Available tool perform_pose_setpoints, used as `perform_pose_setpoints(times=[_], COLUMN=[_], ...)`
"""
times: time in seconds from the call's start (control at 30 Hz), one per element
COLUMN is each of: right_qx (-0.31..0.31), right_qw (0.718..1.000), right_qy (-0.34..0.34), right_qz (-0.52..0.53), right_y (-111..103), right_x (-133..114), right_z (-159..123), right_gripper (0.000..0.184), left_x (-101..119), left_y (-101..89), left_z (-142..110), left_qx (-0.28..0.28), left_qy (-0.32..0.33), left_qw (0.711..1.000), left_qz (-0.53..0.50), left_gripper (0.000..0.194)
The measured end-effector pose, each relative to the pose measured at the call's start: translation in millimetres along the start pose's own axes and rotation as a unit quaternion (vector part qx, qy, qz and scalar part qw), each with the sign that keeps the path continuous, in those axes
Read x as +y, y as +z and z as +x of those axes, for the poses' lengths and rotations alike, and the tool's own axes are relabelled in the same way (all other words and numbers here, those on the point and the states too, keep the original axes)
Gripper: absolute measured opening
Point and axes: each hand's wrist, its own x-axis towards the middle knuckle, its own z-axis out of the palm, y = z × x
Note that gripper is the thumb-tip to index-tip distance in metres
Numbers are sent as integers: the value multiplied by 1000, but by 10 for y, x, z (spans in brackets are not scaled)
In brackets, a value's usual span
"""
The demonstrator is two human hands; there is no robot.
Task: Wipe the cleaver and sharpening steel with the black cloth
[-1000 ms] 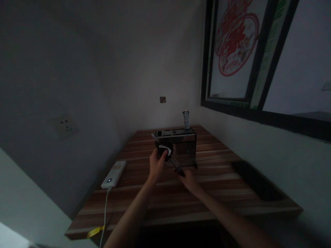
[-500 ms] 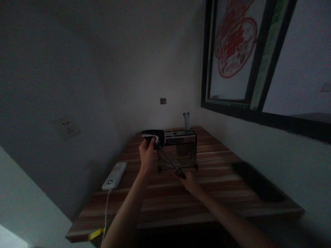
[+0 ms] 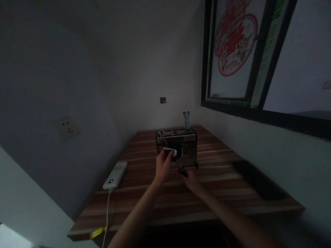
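My left hand (image 3: 163, 162) is closed on a dark folded cloth (image 3: 178, 148) with a white edge. The cloth is wrapped around the shaft of what looks like a slim knife (image 3: 162, 137), whose tip end sticks out beyond it, up and to the left. My right hand (image 3: 190, 179) grips the knife's dark handle. Right behind both hands stands a metal-framed knife block (image 3: 190, 137) with slots in its top. A silver, crinkled-looking handle (image 3: 186, 120) rises upright from its back right. Dim light hides the blade's exact shape.
The block stands on a striped wooden table (image 3: 212, 193) in a corner between walls. On the left lies a white power bank (image 3: 115, 175) with a white cable (image 3: 107, 212) and yellow tag (image 3: 97, 233). A flat black object (image 3: 258, 180) lies right, below a dark-framed window (image 3: 232, 103).
My left hand and the cloth have slid down and right along the knife, closer to my right hand. The blade's far end now shows beyond the cloth. My right hand has barely moved.
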Motion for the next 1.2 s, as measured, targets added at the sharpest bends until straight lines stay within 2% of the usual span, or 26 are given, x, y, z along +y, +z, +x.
perform_pose_setpoints(times=[0.17,0.37,0.53,0.87,1.07,1.2], right_qx=[11,0,-14,-12,-15,-8], right_qw=[1000,1000,1000,1000,999,998], right_qy=[-9,-16,-23,-24,-50,-56], right_qz=[5,7,9,-12,-14,-17], right_y=[-44,-38,-32,-29,-34,-36], right_x=[-2,8,14,0,-17,-44], right_z=[-8,-2,4,-8,11,17], right_gripper=[22,20,23,18,20,20], left_x=[-141,-261,-356,-364,-252,-170], left_y=[137,138,123,116,35,-8], left_z=[-241,-301,-300,-321,-271,-232], left_qx=[-107,-141,-132,-108,-96,-89], left_qy=[-29,-38,-54,-25,-1,9], left_qw=[993,989,990,992,985,985], left_qz=[48,6,-3,57,146,147], left_gripper=[26,35,36,27,26,24])
